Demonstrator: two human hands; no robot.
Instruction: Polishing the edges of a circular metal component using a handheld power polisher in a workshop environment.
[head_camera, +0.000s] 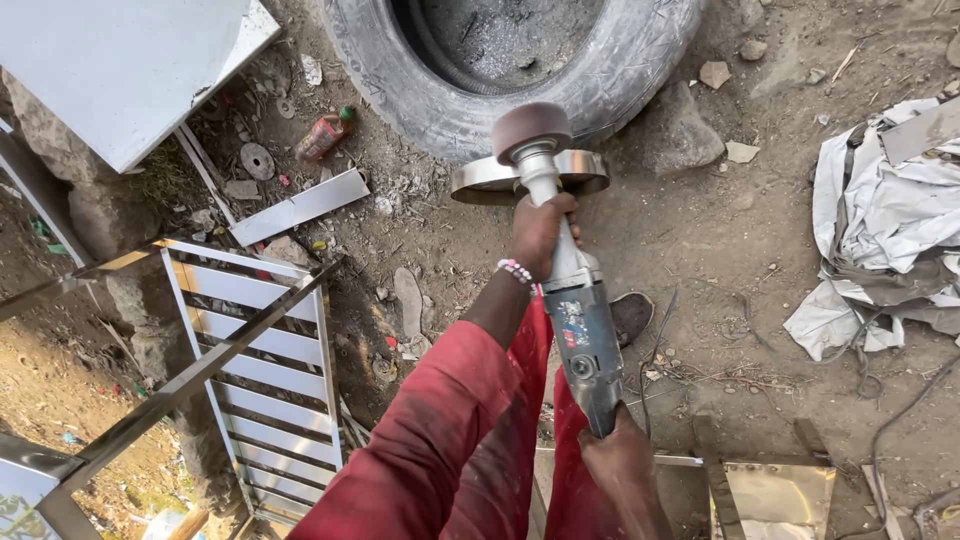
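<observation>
Seen from above, the person grips a long grey polishing machine (580, 330) with both hands, over bare dirt ground (720, 230). The left hand (541, 232) is wrapped tight around the pale neck of the tool, fingers closed about it, with a beaded bracelet (516, 272) at the wrist. The right hand (620, 462) is clenched around the rear end of the body, near the bottom edge of the view. Both arms wear red sleeves (440, 440). The tool's round, reddish-brown buffing wheel (530, 130) sits on a shiny curved metal ring (480, 180), which lies on the ground just before an old tyre (450, 90). To the left stands a steel frame with slats (250, 350); crumpled white sheeting (880, 230) lies at the right, and a polished metal plate (780, 497) lies near the right hand.
</observation>
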